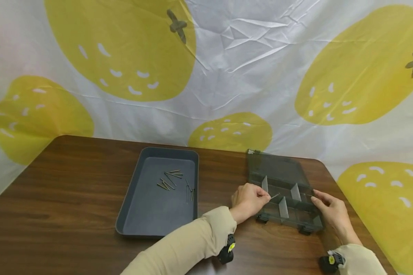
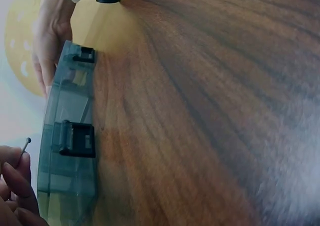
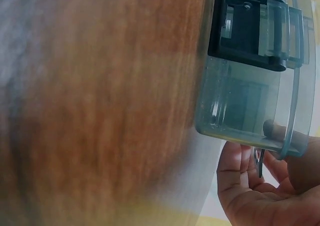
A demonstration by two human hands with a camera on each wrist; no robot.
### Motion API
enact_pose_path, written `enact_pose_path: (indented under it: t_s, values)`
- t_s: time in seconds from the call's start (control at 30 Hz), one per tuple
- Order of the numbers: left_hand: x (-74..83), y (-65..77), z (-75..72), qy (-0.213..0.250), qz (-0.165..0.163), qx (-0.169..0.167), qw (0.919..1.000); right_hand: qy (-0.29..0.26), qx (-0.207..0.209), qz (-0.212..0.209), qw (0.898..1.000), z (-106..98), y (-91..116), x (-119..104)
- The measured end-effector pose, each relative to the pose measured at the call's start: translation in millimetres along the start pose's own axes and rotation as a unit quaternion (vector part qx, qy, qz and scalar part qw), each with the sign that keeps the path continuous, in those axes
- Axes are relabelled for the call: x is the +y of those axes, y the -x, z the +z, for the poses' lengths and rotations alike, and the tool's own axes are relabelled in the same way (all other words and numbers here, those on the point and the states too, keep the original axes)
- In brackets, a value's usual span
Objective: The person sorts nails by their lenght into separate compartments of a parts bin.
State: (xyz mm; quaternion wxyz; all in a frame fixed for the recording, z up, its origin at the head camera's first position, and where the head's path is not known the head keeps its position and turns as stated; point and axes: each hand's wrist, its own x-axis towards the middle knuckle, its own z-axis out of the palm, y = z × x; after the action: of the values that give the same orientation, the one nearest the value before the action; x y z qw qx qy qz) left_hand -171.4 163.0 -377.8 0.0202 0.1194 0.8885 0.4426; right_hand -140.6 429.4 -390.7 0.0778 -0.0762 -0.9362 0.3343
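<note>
My left hand [image 1: 248, 199] pinches a thin nail [image 1: 275, 196] between thumb and fingertips, over the left part of the open divided box [image 1: 283, 208]. In the left wrist view, the small round head of the nail [image 2: 28, 141] sticks up from the fingertips. The box is see-through grey plastic, with pale dividers and two black latches. At its right end my right hand [image 1: 334, 214] grips the wall, thumb over the rim and fingers outside. In the right wrist view, a thin dark piece [image 3: 261, 163] shows beside those fingers; what it is, I cannot tell.
A dark grey tray [image 1: 148, 214] stands left of the box on the brown wooden table [image 1: 72, 198], with several loose nails [image 1: 172, 179] in it. The box's lid [image 1: 278, 166] lies folded back behind it. A lemon-print cloth [image 1: 223, 95] hangs behind the table.
</note>
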Motion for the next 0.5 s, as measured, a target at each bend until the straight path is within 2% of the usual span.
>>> enact_pose_path:
  t_s: [0.5]
  values:
    - [-1.2,2.4,9.8,-0.061,0.029,0.02,0.9975,0.011,0.004,0.003,1.0,0.1,-0.1,1.8]
